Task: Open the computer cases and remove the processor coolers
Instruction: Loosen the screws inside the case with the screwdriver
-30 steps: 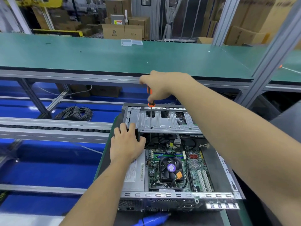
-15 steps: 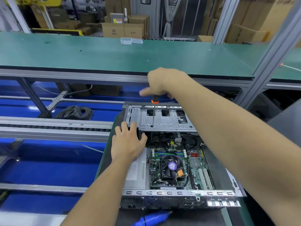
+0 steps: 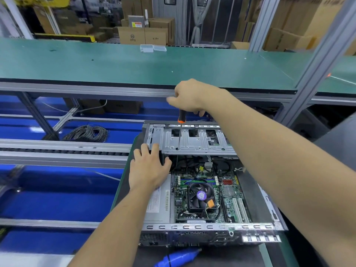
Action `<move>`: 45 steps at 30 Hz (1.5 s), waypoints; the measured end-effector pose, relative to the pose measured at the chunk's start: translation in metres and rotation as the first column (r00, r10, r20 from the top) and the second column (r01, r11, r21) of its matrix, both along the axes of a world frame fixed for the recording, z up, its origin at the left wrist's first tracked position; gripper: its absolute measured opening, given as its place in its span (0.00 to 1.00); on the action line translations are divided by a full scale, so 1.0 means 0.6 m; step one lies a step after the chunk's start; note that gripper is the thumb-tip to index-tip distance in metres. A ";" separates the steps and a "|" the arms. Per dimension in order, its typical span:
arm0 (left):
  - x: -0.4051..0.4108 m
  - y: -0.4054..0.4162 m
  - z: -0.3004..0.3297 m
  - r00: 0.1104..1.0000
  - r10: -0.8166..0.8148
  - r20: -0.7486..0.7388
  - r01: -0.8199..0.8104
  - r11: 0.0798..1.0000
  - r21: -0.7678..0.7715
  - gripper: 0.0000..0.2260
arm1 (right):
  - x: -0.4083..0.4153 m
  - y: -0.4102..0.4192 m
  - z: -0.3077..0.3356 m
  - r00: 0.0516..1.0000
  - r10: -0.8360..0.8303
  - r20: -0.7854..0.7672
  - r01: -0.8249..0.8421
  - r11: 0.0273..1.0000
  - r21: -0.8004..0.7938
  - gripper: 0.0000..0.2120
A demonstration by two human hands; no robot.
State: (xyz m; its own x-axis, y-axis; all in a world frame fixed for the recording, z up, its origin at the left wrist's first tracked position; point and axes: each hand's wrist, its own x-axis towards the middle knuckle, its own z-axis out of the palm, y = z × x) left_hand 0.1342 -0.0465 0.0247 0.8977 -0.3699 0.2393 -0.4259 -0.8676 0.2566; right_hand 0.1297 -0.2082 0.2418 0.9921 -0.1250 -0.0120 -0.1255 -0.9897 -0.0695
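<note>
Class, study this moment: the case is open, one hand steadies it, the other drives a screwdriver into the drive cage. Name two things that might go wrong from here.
1. The right hand holds the screwdriver by its handle top, its long thin shaft tilted; the tip might slip off the drive cage.
2. The left hand rests at the cage's edge beside the tip, so a slip may jab its fingers, or reach the cables underneath.

A factory assembly line — long green-matted work surface (image 3: 115,62) on grey aluminium framing (image 3: 316,60), stacked brown cardboard boxes (image 3: 141,34) behind.
</note>
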 end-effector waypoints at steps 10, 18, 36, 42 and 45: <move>0.001 0.001 0.001 1.000 -0.002 -0.014 0.002 1.000 -0.020 0.25 | 0.006 0.003 0.004 0.994 0.102 -0.034 -0.105 0.989 -0.101 0.23; 0.001 0.001 0.002 1.000 -0.007 -0.019 0.006 1.000 -0.025 0.27 | 0.009 0.007 0.000 0.993 0.115 -0.004 -0.114 0.989 -0.099 0.17; -0.002 0.000 0.008 1.000 -0.004 -0.022 0.004 1.000 0.002 0.25 | 0.002 -0.004 0.001 0.992 0.119 -0.028 -0.121 0.991 -0.062 0.17; -0.003 0.000 0.008 0.999 -0.008 -0.036 0.008 1.000 -0.011 0.25 | 0.010 0.001 0.003 0.987 0.144 -0.078 -0.147 0.989 -0.030 0.13; -0.003 0.000 0.008 0.999 -0.007 -0.035 0.006 1.000 -0.014 0.25 | 0.012 -0.002 0.001 0.993 0.117 -0.021 -0.118 0.991 -0.068 0.17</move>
State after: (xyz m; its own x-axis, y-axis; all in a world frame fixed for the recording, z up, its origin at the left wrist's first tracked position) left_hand 0.1322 -0.0467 0.0295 0.9032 -0.3729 0.2125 -0.4222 -0.8610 0.2835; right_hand 0.1369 -0.2092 0.2426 0.9997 -0.0086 -0.0247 -0.0086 -1.0000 0.0006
